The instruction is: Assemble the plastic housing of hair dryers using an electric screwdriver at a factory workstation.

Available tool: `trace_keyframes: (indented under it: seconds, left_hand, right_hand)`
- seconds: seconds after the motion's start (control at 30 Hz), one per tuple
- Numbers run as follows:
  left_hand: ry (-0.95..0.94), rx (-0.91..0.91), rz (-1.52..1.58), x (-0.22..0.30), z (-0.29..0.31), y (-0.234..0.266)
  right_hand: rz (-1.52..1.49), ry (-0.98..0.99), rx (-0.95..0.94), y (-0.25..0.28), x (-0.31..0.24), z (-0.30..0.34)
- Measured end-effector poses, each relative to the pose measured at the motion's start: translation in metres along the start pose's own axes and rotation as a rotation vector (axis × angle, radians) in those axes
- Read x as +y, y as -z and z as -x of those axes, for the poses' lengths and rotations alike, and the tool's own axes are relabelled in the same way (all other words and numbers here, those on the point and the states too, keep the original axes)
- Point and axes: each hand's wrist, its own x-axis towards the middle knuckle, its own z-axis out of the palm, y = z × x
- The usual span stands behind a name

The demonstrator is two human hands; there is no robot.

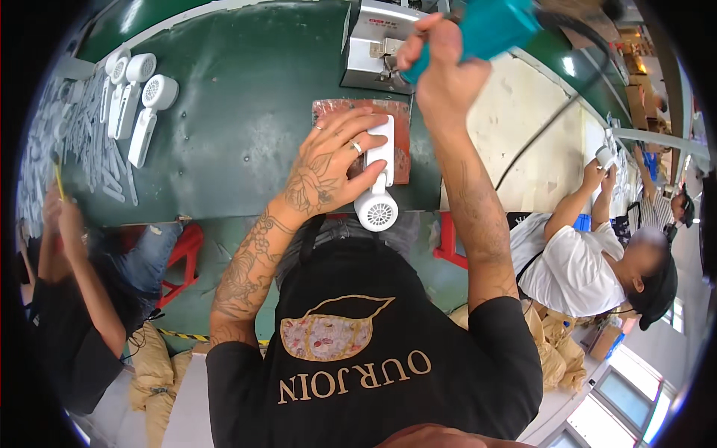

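Observation:
A white handheld fan [381, 153] lies on a reddish-brown board [402, 142], its round grille [377, 212] toward me and past the table's near edge. My left hand [336, 153] holds the fan's handle down, fingers laid over it and the thumb along its lower part. Farther off, my right hand [447, 71] is closed around a teal corded electric screwdriver [497, 28]. The tool's front end is beside a silver metal box-shaped machine [367, 45]; its tip is hard to make out there.
Several white fans [159, 93] lie at the left of the green table [239, 97], beside a pile of pale strip-like parts [82, 142]. A black cable [541, 131] hangs across the pale board [523, 97] at right. One person works on each side, with red stools [450, 240] nearby.

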Motion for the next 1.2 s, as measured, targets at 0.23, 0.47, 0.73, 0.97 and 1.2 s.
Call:
trace_keyframes:
  seconds: [0.23,0.47,0.73,0.97,1.2]
  left_hand:
    - [0.023,-0.064,-0.013,0.004,-0.002,0.002]
    - [-0.008,-0.026,-0.007,-0.001,0.001,-0.003]
    - [-0.031,0.008,-0.047,-0.005,0.001,-0.007]
    - [-0.026,0.014,-0.054,-0.004,0.002,-0.008]
    - [-0.029,0.049,-0.066,-0.005,0.001,-0.010]
  right_hand:
    - [-0.123,-0.194,-0.048,0.032,-0.071,0.084]
    - [-0.333,-0.260,-0.020,0.029,-0.069,0.116]
    - [-0.334,-0.249,-0.059,0.027,-0.061,0.120]
    - [-0.130,-0.181,-0.102,0.021,-0.055,0.122]
    - [-0.166,-0.169,-0.185,0.019,-0.047,0.125]
